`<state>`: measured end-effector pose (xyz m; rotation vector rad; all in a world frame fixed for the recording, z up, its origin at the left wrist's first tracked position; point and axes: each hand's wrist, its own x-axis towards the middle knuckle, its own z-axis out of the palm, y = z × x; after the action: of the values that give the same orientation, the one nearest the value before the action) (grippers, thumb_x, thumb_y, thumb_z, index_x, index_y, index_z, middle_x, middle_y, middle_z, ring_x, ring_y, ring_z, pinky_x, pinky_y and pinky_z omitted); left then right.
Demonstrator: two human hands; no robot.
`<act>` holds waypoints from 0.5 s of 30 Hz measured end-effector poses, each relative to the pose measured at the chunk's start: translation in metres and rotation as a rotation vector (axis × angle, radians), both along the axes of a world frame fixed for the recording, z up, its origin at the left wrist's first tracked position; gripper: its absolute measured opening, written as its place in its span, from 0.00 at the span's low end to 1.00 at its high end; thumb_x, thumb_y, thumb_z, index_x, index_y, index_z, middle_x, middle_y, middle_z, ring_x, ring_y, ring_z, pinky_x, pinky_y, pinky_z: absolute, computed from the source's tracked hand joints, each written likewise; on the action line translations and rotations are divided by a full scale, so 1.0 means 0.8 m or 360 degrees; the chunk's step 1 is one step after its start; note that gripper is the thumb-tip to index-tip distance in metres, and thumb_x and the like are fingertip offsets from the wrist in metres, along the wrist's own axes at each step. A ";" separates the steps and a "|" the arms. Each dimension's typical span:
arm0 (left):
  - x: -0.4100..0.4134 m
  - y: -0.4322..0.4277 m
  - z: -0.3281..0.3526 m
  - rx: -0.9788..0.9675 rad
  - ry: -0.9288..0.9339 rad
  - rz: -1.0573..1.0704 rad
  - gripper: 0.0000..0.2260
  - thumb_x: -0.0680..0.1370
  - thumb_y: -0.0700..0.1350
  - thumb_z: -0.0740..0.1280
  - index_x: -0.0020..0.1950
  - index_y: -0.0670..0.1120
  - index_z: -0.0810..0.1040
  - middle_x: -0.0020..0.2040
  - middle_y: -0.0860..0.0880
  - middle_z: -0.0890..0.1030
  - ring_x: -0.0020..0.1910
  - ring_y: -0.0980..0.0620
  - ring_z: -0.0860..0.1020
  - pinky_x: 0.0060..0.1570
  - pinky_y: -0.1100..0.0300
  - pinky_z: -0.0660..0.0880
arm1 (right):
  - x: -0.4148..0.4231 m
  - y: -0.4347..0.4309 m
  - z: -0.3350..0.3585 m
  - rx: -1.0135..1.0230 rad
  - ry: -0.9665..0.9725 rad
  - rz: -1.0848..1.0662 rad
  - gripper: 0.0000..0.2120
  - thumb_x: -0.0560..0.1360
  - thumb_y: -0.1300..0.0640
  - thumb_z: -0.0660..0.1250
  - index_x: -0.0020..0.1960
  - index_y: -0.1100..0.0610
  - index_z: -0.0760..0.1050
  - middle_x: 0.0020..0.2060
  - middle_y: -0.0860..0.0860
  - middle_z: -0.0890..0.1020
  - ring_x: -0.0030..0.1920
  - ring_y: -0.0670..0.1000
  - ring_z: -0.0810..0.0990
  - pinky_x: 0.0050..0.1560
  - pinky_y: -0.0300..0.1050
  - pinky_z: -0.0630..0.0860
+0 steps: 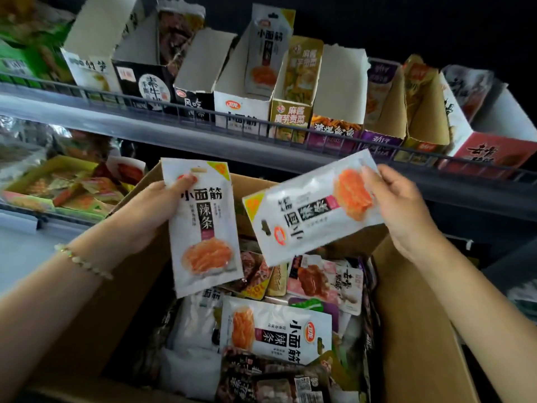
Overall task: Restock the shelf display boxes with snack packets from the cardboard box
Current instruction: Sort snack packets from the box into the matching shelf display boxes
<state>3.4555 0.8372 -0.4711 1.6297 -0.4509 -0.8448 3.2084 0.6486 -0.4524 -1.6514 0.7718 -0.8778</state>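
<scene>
1. Cardboard box sits closest, top open, below the shelf and between both forearms. It holds a pile of mixed snack packets.
2. One white packet in the box, with an orange food picture, lies flat on top of the pile with its print sideways. Dark packets lie on its near side and a pink packet on its far side.
3. Left hand is above the box's far left corner. Its fingers curl behind the first white packet and the thumb presses the front near the top edge. This packet is upright, print readable, lower end over the pile.
4. Beaded bracelet is on the left wrist.
5. Right hand pinches the second white packet at its orange-picture end, thumb on the front, fingers behind. This packet is tilted with its print upside down and its hang-hole end pointing down-left, just beside the first. Contact between the two: cannot tell.
6. Display boxes stand in a row on the shelf, behind a wire rail.
7. White display box, same print as the held packets, stands mid-row. One matching packet stands upright inside, towards the back.
8. Neighbours: black box to its left, gold box touching its right side, purple box and red box further right.
9. Yellow tray of mixed packets sits on the lower shelf at left.
</scene>
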 end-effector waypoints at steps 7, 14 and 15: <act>-0.037 -0.004 -0.002 -0.0313 0.0485 0.0109 0.15 0.81 0.54 0.59 0.51 0.46 0.79 0.42 0.49 0.86 0.39 0.53 0.85 0.42 0.55 0.78 | 0.048 0.056 -0.037 0.0599 -0.0118 -0.0302 0.10 0.81 0.51 0.60 0.47 0.52 0.78 0.49 0.53 0.83 0.55 0.54 0.81 0.63 0.56 0.74; -0.028 0.014 -0.012 -0.0083 0.0000 -0.0149 0.11 0.70 0.37 0.73 0.51 0.41 0.80 0.45 0.46 0.86 0.39 0.51 0.85 0.35 0.61 0.81 | 0.032 0.071 -0.057 0.0533 0.0533 0.0315 0.08 0.79 0.50 0.62 0.47 0.50 0.78 0.47 0.51 0.84 0.46 0.48 0.81 0.46 0.41 0.78; -0.020 0.016 -0.013 -0.0037 -0.0044 -0.0172 0.12 0.68 0.38 0.74 0.51 0.41 0.80 0.45 0.46 0.86 0.39 0.51 0.84 0.36 0.61 0.81 | 0.021 0.062 -0.057 0.0442 0.0757 0.0519 0.08 0.78 0.50 0.63 0.49 0.52 0.78 0.47 0.51 0.84 0.45 0.47 0.81 0.45 0.40 0.78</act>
<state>3.4398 0.8501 -0.4813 1.6084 -0.5705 -0.8956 3.2252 0.6986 -0.4980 -1.6872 0.8646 -0.1362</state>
